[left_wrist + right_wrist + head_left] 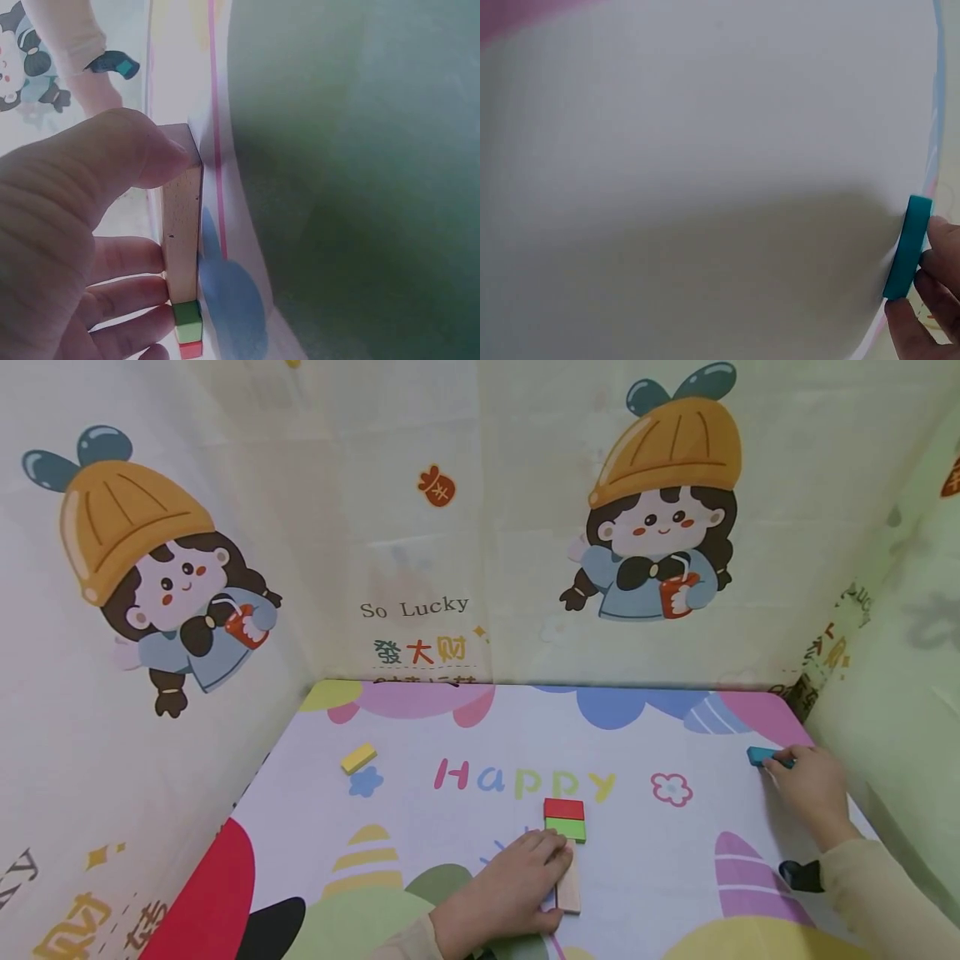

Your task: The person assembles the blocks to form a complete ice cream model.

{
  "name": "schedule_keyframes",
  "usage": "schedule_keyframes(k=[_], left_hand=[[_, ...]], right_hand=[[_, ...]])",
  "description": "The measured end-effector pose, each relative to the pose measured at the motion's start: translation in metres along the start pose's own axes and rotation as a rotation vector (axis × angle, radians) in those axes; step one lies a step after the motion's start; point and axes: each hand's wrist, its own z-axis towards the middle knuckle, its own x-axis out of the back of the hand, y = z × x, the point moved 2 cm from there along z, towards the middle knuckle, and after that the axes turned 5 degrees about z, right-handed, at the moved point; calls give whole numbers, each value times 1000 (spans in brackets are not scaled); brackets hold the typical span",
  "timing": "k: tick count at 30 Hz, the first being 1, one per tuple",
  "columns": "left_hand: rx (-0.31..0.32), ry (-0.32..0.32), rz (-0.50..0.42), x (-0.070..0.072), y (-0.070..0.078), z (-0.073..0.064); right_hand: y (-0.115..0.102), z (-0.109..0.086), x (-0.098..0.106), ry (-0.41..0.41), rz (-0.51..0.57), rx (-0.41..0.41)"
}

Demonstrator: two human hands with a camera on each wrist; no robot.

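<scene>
A plain wooden block (569, 881) lies lengthwise on the mat, with a green block (566, 830) and a red block (563, 809) lined up at its far end. My left hand (517, 881) holds the wooden block, its thumb at the near end and its fingers along the left side, as the left wrist view shows. The fingertips reach the green block (187, 322). On the right of the mat, my right hand (813, 793) grips a teal block (908, 247) between thumb and fingers; part of the block is covered by the fingers in the head view.
A yellow block (358, 758) lies apart on the left of the mat, beside a printed blue flower. The printed mat (420, 843) covers the table. Cloth walls (517, 635) with cartoon prints stand at the back and both sides.
</scene>
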Motion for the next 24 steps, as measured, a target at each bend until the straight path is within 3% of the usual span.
schedule_keyframes(k=[8, 17, 24], left_hand=[[-5, -15, -5, 0, 0, 2], [9, -24, -11, 2, 0, 0], [3, -12, 6, 2, 1, -1]], right_hand=[[-3, 1, 0, -34, 98, -158], [-20, 2, -3, -162, 141, -178], [-34, 0, -13, -200, 172, -195]])
